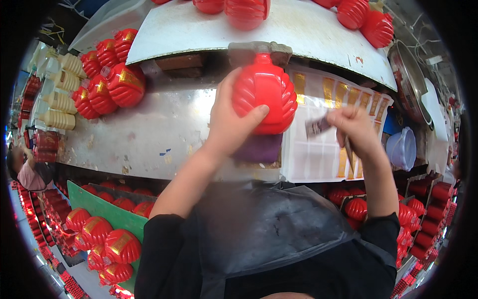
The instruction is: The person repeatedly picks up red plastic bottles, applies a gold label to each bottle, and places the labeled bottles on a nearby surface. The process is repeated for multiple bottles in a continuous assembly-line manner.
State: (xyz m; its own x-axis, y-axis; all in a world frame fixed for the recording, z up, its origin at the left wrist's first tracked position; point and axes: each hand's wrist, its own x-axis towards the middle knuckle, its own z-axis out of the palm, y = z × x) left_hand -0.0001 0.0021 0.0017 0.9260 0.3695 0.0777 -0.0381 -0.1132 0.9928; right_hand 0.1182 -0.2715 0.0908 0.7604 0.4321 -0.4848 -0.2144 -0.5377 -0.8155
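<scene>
A glossy red plastic bottle (279,94) with swirled ribs and a smooth, bare front panel lies before me, its neck against a padded grey rest (282,54). Wrapped around its left side, my left hand (231,117) has the thumb on the panel. To the right, my right hand (356,127) is closed, pinching a small dark label (316,127) that is blurred by motion. A thin brownish tool (349,153) sticks out below the same hand; its kind I cannot make out. Beneath the hand lies a backing sheet (311,159) with rows of gold labels.
A purple cloth (264,150) lies under the bottle on the metal worktop (164,119). Labelled red bottles (124,85) and cream bottles (59,118) stand left. A white shelf (199,30) runs across the back. A pale blue bucket (402,148) stands right; a green board (99,207) is lower left.
</scene>
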